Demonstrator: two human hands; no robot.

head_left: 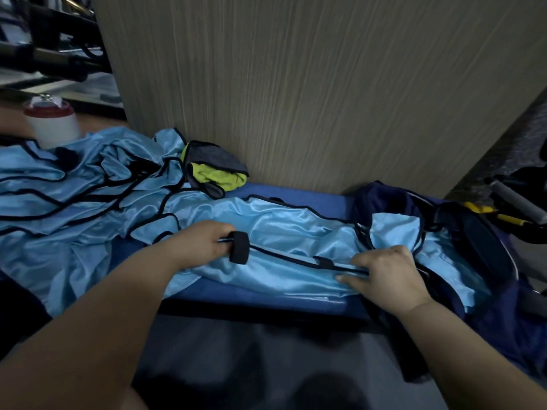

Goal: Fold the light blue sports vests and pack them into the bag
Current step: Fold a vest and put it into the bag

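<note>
A light blue vest with black trim (281,229) lies spread across the blue surface in front of me, folded lengthwise. My left hand (204,241) grips its near edge beside a black elastic band (239,247). My right hand (390,270) pinches the same trimmed edge farther right, close to the open dark navy bag (503,318). Light blue fabric (393,229) shows inside the bag's mouth. A heap of several more light blue vests (74,184) lies crumpled at the left.
A grey and yellow-green cloth (216,171) sits against the wooden panel (296,84) at the back. A white cup with a red lid (51,122) stands at far left. Yellow-handled tools (491,213) lie at the right. The blue surface's front edge (251,297) runs below the vest.
</note>
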